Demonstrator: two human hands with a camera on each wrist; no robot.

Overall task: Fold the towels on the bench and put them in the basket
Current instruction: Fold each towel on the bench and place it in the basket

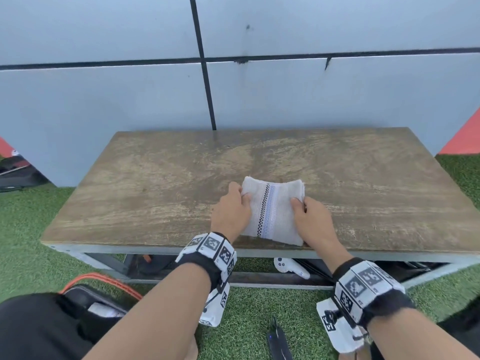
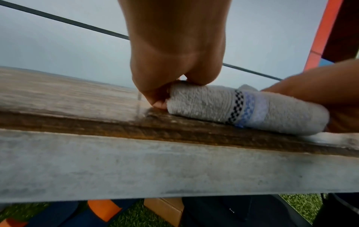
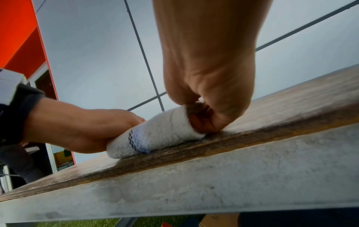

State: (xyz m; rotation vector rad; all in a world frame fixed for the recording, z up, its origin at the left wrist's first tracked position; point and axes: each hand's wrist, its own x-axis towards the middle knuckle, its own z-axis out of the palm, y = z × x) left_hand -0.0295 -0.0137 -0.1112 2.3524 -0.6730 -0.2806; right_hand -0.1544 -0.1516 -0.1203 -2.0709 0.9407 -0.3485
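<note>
Clearly light and floppy, the folded white terry towel with checked blue stripe (image 1: 272, 211) wants both side edges pinched, as the left hand (image 1: 230, 213) and right hand (image 1: 313, 222) grip it.

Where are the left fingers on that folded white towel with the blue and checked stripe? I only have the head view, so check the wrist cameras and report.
Observer: Left wrist view: the left hand has its fingers curled under the left edge of the folded white towel, one fingertip touching the worn wooden bench.
Operator: Now the right side.
Observer: Right wrist view: the right hand has its fingers tucked under the towel's right edge, resting on the wood.
Operator: Report the near edge.
Observer: It is a thick, rounded fold lying close to the bench's front edge.
</note>
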